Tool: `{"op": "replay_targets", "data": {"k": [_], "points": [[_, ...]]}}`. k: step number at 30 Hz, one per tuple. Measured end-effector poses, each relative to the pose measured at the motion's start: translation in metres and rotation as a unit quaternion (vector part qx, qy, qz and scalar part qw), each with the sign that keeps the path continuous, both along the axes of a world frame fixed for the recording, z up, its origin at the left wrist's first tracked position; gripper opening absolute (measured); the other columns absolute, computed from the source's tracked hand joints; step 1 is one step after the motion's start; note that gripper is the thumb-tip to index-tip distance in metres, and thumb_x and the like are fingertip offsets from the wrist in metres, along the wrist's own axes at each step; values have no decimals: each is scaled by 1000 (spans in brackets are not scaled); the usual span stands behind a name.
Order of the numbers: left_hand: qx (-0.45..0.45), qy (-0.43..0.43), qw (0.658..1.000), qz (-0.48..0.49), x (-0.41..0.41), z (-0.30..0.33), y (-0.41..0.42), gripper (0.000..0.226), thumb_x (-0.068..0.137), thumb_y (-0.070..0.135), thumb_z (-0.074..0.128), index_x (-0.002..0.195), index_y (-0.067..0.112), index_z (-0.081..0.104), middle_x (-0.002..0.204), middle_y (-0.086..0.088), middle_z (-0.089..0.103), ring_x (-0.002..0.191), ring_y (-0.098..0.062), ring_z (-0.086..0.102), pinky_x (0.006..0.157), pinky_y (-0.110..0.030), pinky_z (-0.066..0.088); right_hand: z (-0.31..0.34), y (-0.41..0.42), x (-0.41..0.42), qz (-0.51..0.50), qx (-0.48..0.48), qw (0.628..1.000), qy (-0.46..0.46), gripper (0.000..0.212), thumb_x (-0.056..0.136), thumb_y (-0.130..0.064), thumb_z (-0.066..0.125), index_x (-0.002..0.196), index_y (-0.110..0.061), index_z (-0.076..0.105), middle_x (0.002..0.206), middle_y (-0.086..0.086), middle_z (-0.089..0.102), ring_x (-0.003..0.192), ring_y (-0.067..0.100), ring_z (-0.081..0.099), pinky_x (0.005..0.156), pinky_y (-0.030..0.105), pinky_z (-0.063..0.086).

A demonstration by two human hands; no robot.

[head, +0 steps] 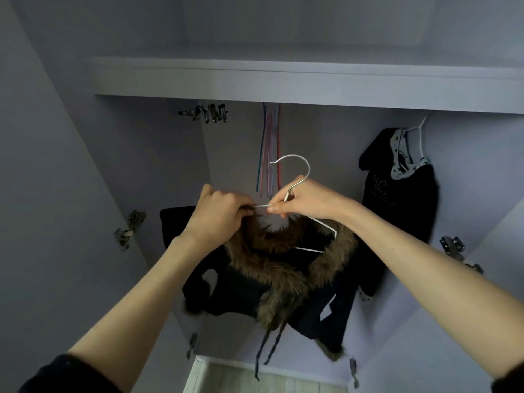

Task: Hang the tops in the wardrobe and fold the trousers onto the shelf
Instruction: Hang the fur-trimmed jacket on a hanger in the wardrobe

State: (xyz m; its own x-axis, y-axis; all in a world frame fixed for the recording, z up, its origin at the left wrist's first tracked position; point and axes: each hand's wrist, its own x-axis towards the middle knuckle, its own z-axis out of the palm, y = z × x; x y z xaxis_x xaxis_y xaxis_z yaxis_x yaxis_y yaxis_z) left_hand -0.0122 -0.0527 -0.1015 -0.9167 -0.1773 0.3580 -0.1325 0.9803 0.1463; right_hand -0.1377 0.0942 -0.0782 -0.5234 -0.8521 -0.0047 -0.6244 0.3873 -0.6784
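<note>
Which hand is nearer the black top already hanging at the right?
Right. The right hand pinches the hanger just left of the hanging black top; the left hand is farther left, gripping the fur-trimmed garment.

— What colour is the wardrobe?

— Pale lilac-grey all over, walls and shelf alike. The hinges are dull silver metal.

— And the jacket?

— Black, with a shaggy brown fur trim streaked tan and darker brown. Its dangling cords look dark navy.

— The hanger with it?

— White, or very light silver; the hook shines pale.

— What hangs on the right?

— A black top with faint grey lettering on the front. Its collar lining is light grey-white with small dark star-like marks. That one is on a white hanger too.

— The thin hangers at the back?

— Blue, pink and red.

— The floor?

— Pale wood, light beige. The sleeves at the bottom corners are black.
</note>
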Motion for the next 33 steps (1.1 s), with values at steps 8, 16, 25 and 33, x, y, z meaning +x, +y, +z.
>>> {"op": "replay_targets", "data": {"k": [8,16,25,33], "points": [[88,69,992,52,7,-18,-15,27,89,6,58,107,20,72,101,-7,72,101,-41,54,87,-37,44,-51,39,-30,-67,224,971,40,67,79,-51,69,135,-21,49,138,3,47,129,21,43,102,29,37],[63,95,989,91,21,-26,-36,25,85,0,61,100,15,75,94,-8,74,95,-43,60,83,-39,47,-87,34,-37,-175,174,967,67,25,80,-31,74,63,-18,61,69,-6,57,84,19,56,79,31,38],[-44,-1,987,158,35,-44,-51,36,86,3,51,107,25,71,97,-2,72,95,-33,56,81,-29,38,-97,29,-37,-193,33,980,41,19,90,-28,63,101,-18,75,111,1,70,105,18,62,96,33,45],[-91,-32,973,211,29,-59,-51,32,81,6,54,100,26,70,82,-3,71,81,-26,62,83,-28,33,-73,39,-36,-194,-142,969,57,16,88,-14,65,98,-6,74,95,5,73,93,22,66,90,35,49]]}}
